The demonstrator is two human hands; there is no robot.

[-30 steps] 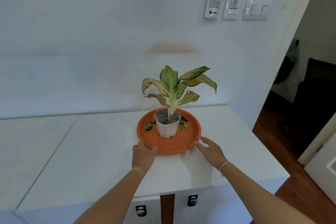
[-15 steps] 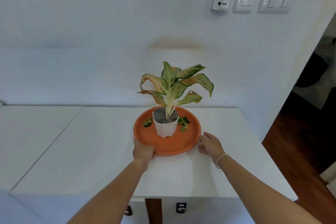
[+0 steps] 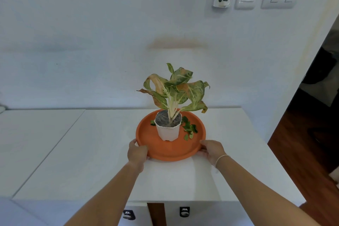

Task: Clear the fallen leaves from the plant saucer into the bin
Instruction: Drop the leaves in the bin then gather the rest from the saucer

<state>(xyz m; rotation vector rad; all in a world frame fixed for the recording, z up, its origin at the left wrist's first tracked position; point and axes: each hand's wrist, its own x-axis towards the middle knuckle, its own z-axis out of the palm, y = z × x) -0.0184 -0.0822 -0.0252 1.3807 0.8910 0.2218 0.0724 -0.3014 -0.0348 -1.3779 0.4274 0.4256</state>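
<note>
Both hands, left hand (image 3: 137,152) and right hand (image 3: 211,150), grip the orange saucer (image 3: 170,149) rim; keep it level so the white pot (image 3: 167,131) stays upright.

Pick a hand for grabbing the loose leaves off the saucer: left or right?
Probably right. Most small green fallen leaves lie right of the white plastic pot, nearest the right hand gripping the round orange saucer rim. The left hand would cross the pot.

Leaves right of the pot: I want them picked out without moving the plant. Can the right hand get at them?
Probably yes. The leaves lie open on the saucer, just beyond the right hand on the near rim. The pot stands to their left; only one drooping plant leaf hangs above.
</note>
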